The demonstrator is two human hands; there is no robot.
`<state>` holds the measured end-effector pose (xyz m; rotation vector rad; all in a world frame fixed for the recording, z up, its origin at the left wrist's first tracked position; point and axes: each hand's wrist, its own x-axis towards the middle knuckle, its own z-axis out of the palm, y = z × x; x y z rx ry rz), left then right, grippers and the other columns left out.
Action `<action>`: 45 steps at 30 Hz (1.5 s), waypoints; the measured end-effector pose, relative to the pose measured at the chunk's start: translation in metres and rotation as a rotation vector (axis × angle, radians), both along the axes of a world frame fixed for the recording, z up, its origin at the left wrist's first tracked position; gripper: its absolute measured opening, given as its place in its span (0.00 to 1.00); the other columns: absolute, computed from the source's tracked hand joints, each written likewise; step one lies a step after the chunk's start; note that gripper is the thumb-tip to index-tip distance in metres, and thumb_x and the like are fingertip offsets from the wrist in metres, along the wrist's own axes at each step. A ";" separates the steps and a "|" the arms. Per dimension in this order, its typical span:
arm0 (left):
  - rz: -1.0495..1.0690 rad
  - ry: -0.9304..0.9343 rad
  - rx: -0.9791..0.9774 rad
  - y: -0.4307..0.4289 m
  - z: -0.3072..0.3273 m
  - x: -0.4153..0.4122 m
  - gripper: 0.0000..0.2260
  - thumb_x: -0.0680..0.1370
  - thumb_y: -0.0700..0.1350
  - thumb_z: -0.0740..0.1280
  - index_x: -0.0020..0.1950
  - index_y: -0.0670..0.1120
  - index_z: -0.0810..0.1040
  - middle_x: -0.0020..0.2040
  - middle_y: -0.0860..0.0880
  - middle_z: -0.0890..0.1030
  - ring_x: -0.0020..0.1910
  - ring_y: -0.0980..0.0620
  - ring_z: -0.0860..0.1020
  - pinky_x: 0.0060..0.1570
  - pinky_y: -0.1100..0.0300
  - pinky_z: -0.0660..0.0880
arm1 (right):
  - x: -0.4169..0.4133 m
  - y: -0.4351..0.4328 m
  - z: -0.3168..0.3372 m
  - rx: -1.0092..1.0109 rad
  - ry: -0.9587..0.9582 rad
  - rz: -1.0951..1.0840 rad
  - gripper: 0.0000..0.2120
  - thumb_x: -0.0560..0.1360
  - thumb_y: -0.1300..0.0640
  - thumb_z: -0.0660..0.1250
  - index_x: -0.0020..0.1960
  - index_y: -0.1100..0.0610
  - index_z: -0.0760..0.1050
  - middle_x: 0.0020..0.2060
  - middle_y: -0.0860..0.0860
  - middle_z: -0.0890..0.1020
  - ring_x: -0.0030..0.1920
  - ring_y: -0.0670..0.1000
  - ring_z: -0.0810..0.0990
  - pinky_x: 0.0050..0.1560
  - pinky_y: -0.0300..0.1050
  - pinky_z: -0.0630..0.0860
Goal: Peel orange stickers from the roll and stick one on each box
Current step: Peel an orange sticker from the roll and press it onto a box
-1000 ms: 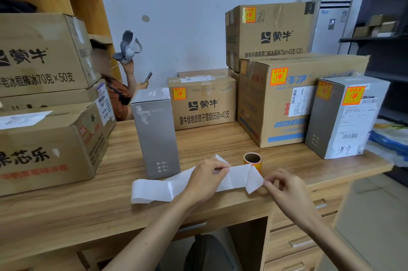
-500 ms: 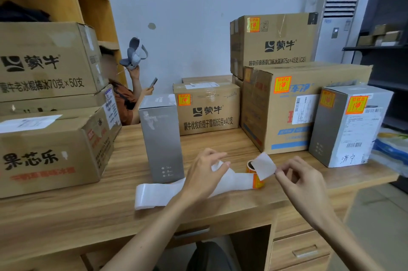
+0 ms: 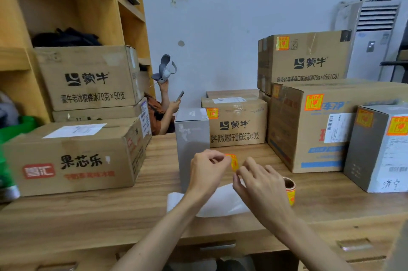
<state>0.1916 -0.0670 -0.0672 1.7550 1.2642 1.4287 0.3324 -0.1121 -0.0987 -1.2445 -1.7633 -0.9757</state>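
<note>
Head cam, hands first: left hand [image 3: 207, 173] pinches the top edge of a small orange paper sticker [image 3: 234, 161] between thumb and forefinger. The right hand [image 3: 261, 184] has curled fingertips nipping its lower corner, so the sticker hangs in the air between them. Under the wrists lies the limp white backing strip [image 3: 218, 203]. The little cardboard-core sticker roll [image 3: 289, 190] stands just right of the right hand on the wooden desk [image 3: 110, 211]. The tall plain grey carton [image 3: 191, 136] right behind the hands shows no orange label, so I'd guess it's next. Risk from here: floppy sticky paper held at two edges could curl and glue to itself or a fingertip, or land crooked.
</note>
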 end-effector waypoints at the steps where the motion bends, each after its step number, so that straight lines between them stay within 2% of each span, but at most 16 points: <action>1: -0.002 -0.005 0.001 0.002 0.002 -0.007 0.07 0.74 0.43 0.75 0.37 0.53 0.84 0.38 0.55 0.83 0.37 0.62 0.78 0.40 0.68 0.72 | -0.002 0.001 0.002 -0.026 0.022 0.037 0.11 0.78 0.54 0.64 0.37 0.56 0.74 0.35 0.52 0.73 0.27 0.53 0.72 0.27 0.48 0.69; 4: 0.001 -0.002 0.002 0.007 0.006 -0.029 0.04 0.75 0.43 0.74 0.40 0.51 0.85 0.41 0.54 0.83 0.41 0.59 0.79 0.44 0.65 0.74 | -0.004 0.002 0.007 -0.138 0.138 0.149 0.14 0.79 0.46 0.63 0.42 0.54 0.77 0.38 0.48 0.74 0.27 0.50 0.72 0.24 0.46 0.69; 6: -0.008 0.002 -0.012 0.007 0.010 -0.044 0.03 0.76 0.44 0.74 0.43 0.50 0.85 0.42 0.54 0.83 0.42 0.60 0.78 0.42 0.70 0.72 | -0.006 0.005 0.011 -0.191 0.242 0.211 0.14 0.80 0.45 0.63 0.42 0.53 0.76 0.39 0.46 0.73 0.28 0.48 0.71 0.23 0.45 0.69; 9: -0.072 -0.018 -0.011 0.008 0.016 -0.065 0.02 0.76 0.43 0.74 0.44 0.49 0.86 0.43 0.51 0.84 0.42 0.59 0.78 0.42 0.70 0.71 | -0.012 0.013 0.021 -0.338 0.510 0.344 0.11 0.77 0.46 0.68 0.39 0.50 0.75 0.38 0.44 0.75 0.32 0.47 0.73 0.30 0.41 0.66; 12: -0.114 -0.012 0.013 0.007 0.020 -0.081 0.02 0.76 0.41 0.74 0.44 0.46 0.86 0.43 0.48 0.84 0.40 0.60 0.76 0.41 0.70 0.71 | -0.021 0.023 0.035 -0.489 0.743 0.542 0.07 0.75 0.50 0.72 0.39 0.49 0.80 0.38 0.45 0.80 0.36 0.44 0.75 0.35 0.36 0.66; 16: -0.122 0.005 0.070 0.010 0.026 -0.096 0.03 0.76 0.40 0.74 0.43 0.46 0.86 0.39 0.52 0.82 0.38 0.60 0.74 0.41 0.69 0.70 | -0.037 0.038 0.047 -0.601 0.879 0.669 0.05 0.75 0.53 0.74 0.40 0.50 0.82 0.39 0.47 0.83 0.33 0.41 0.71 0.36 0.36 0.67; 20: -0.072 0.062 0.152 0.017 0.033 -0.109 0.02 0.76 0.43 0.75 0.43 0.48 0.86 0.40 0.54 0.83 0.38 0.57 0.76 0.42 0.63 0.71 | -0.049 0.051 0.055 -0.662 0.975 0.752 0.05 0.73 0.58 0.75 0.39 0.55 0.82 0.36 0.48 0.82 0.35 0.41 0.75 0.39 0.35 0.70; 23: -0.016 0.168 0.219 0.023 0.037 -0.117 0.03 0.76 0.48 0.75 0.44 0.51 0.86 0.47 0.58 0.82 0.50 0.57 0.78 0.49 0.62 0.72 | -0.054 0.060 0.060 -0.613 0.897 0.718 0.07 0.71 0.57 0.77 0.36 0.51 0.81 0.39 0.48 0.79 0.39 0.43 0.74 0.43 0.38 0.69; 26: 0.046 0.291 0.305 0.025 0.042 -0.120 0.04 0.76 0.49 0.75 0.45 0.50 0.87 0.58 0.60 0.80 0.61 0.61 0.73 0.59 0.70 0.66 | -0.055 0.067 0.065 -0.455 0.626 0.576 0.08 0.72 0.54 0.76 0.37 0.48 0.79 0.52 0.44 0.78 0.56 0.45 0.72 0.57 0.42 0.68; 29: 0.092 0.341 0.381 0.032 0.048 -0.119 0.04 0.76 0.48 0.75 0.45 0.49 0.87 0.64 0.59 0.79 0.65 0.63 0.71 0.59 0.79 0.58 | -0.056 0.073 0.072 -0.387 0.550 0.538 0.07 0.73 0.55 0.74 0.38 0.50 0.78 0.65 0.45 0.77 0.67 0.47 0.69 0.66 0.52 0.65; 32: 0.095 0.348 0.402 0.041 0.050 -0.118 0.04 0.75 0.47 0.76 0.45 0.47 0.86 0.64 0.58 0.79 0.63 0.72 0.69 0.59 0.82 0.58 | -0.058 0.081 0.077 -0.408 0.537 0.537 0.09 0.74 0.55 0.73 0.38 0.48 0.75 0.69 0.46 0.75 0.71 0.48 0.68 0.70 0.57 0.64; 35: 0.090 0.344 0.408 0.051 0.048 -0.118 0.04 0.75 0.45 0.77 0.45 0.45 0.86 0.64 0.55 0.80 0.63 0.69 0.71 0.63 0.77 0.64 | -0.060 0.091 0.076 -0.424 0.556 0.557 0.08 0.74 0.55 0.73 0.39 0.49 0.76 0.68 0.46 0.76 0.71 0.47 0.70 0.71 0.57 0.65; 37: 0.080 0.333 0.394 0.055 0.047 -0.118 0.04 0.75 0.45 0.77 0.46 0.45 0.86 0.64 0.54 0.81 0.64 0.67 0.72 0.63 0.76 0.64 | -0.061 0.096 0.074 -0.428 0.570 0.563 0.08 0.74 0.56 0.73 0.39 0.50 0.76 0.66 0.45 0.78 0.70 0.47 0.71 0.71 0.57 0.66; 41: 0.086 0.321 0.401 0.060 0.044 -0.119 0.03 0.75 0.45 0.76 0.45 0.46 0.86 0.63 0.54 0.82 0.65 0.60 0.76 0.67 0.57 0.71 | -0.063 0.101 0.070 -0.410 0.577 0.563 0.07 0.74 0.56 0.73 0.39 0.52 0.78 0.62 0.43 0.79 0.67 0.44 0.71 0.70 0.54 0.66; 45: 0.090 0.305 0.423 0.062 0.040 -0.120 0.03 0.74 0.44 0.77 0.43 0.47 0.85 0.62 0.54 0.82 0.63 0.57 0.78 0.65 0.52 0.73 | -0.064 0.105 0.065 -0.391 0.568 0.560 0.07 0.74 0.56 0.73 0.39 0.52 0.77 0.61 0.43 0.79 0.66 0.44 0.71 0.69 0.53 0.66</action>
